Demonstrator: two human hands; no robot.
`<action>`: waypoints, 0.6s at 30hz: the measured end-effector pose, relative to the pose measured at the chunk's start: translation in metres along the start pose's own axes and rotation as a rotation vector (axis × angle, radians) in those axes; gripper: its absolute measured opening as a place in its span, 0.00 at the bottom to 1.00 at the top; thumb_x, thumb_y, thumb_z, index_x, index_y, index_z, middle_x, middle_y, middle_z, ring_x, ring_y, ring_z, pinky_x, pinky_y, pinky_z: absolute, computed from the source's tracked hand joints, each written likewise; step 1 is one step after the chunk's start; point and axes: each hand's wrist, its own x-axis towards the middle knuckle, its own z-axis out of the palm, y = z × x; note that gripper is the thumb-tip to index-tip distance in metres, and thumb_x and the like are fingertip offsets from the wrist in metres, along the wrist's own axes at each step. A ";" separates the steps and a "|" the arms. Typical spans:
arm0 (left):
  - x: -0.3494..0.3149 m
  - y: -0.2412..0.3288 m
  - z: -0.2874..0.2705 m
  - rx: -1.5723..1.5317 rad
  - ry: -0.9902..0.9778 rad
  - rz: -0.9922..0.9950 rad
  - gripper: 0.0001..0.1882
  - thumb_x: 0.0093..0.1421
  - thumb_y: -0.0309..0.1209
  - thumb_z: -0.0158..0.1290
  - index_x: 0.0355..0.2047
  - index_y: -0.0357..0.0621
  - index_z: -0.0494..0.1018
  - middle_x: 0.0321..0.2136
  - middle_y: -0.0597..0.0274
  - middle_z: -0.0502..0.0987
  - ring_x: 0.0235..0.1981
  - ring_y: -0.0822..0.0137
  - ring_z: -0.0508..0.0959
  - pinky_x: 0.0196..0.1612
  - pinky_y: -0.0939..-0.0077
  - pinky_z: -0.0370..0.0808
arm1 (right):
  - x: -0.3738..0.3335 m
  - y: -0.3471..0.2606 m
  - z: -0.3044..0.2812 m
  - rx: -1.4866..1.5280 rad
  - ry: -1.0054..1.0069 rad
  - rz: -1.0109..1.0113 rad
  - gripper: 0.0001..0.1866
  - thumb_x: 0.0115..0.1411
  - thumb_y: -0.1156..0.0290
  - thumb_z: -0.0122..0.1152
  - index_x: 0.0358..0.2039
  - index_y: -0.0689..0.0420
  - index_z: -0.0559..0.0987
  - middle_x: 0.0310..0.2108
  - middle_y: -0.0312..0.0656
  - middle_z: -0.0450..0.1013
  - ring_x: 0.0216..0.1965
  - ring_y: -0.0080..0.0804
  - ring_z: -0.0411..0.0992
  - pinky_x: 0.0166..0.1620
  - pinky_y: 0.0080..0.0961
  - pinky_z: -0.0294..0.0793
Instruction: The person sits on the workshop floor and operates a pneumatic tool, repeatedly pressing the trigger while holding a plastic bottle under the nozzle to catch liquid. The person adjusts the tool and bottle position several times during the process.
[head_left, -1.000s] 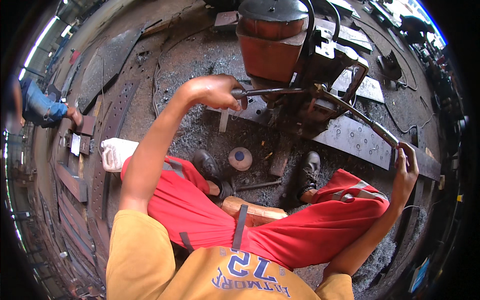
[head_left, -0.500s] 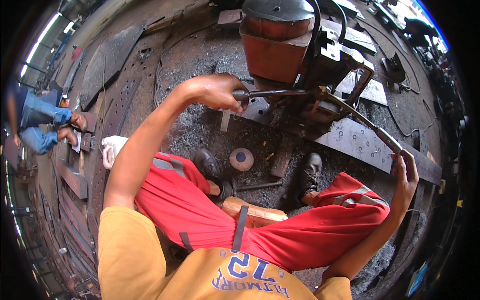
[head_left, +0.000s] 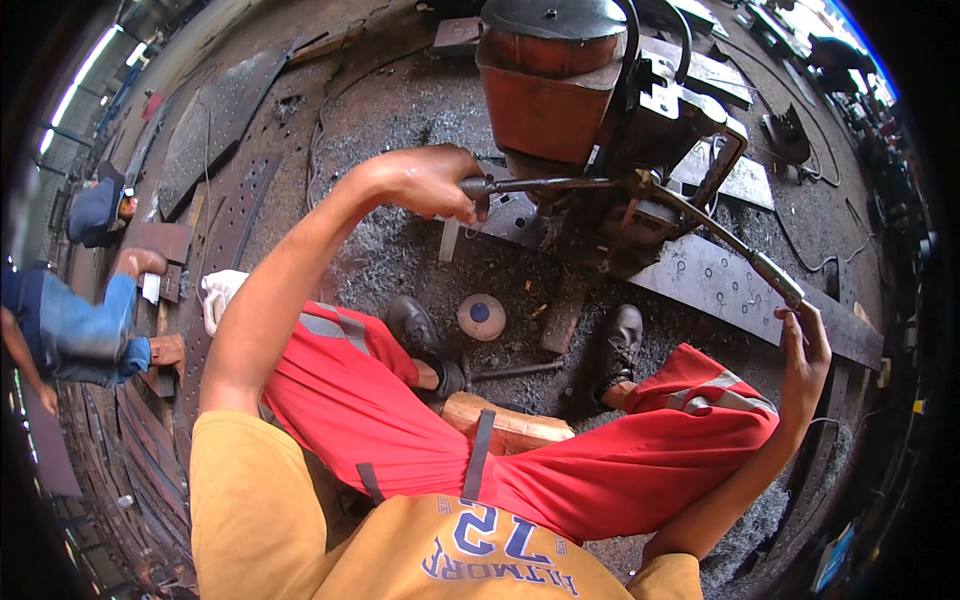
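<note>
In front of me stands a drilling machine [head_left: 548, 100] with a red housing and a black top. Two long metal handles spread from its hub. The fingers of my left hand [head_left: 435, 185] are wrapped round the grip of the left handle [head_left: 550, 185]. My right hand [head_left: 808, 350] is at the outer end of the right handle [head_left: 735, 247], its thumb and fingertips closed about the tip. A long steel plate [head_left: 715, 285] with several round marks runs under the machine, off to the right. The drill's cutting point is hidden behind the machine's body.
Metal shavings [head_left: 400, 245] litter the floor. Between my shoes stands a white round container [head_left: 482, 317] with a blue centre, near a metal bar [head_left: 517, 371]. A wooden block [head_left: 510, 425] lies between my legs. To the left are a white jug [head_left: 222, 297] and a crouching person [head_left: 80, 325].
My right fingers have shifted slightly at the handle's tip. My left hand has edged slightly left. At the far left, the person in jeans has moved and a capped head has come into view.
</note>
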 end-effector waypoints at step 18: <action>-0.003 0.005 -0.003 0.021 -0.012 0.034 0.16 0.51 0.34 0.58 0.38 0.40 0.82 0.24 0.61 0.80 0.24 0.71 0.76 0.29 0.71 0.73 | -0.005 0.008 0.007 -0.068 -0.107 0.014 0.16 0.69 0.68 0.57 0.54 0.60 0.76 0.38 0.30 0.76 0.33 0.11 0.65 0.32 0.13 0.59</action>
